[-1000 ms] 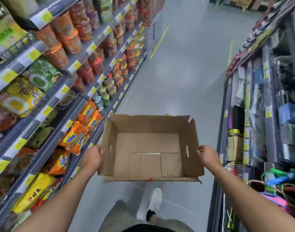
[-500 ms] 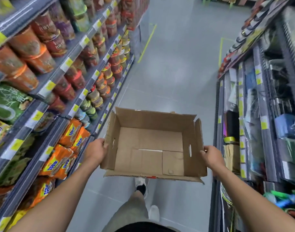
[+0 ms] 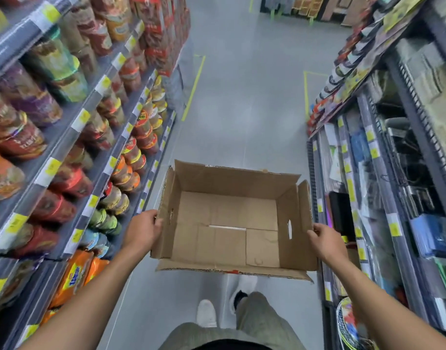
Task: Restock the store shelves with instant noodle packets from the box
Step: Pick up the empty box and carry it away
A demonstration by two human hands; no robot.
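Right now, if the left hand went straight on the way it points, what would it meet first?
The left hand points forward and rightward, so it would most likely press into the left wall of the cardboard box, which it holds.

Blurry shelves (image 3: 65,144), product labels (image 3: 22,147) illegible

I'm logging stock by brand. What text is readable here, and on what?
Nothing reads clearly:
orange packets: blue logo lettering, too blurred to read.
yellow shelf tags: too small to read.
noodle cups: print blurred.
cardboard box: no print visible.
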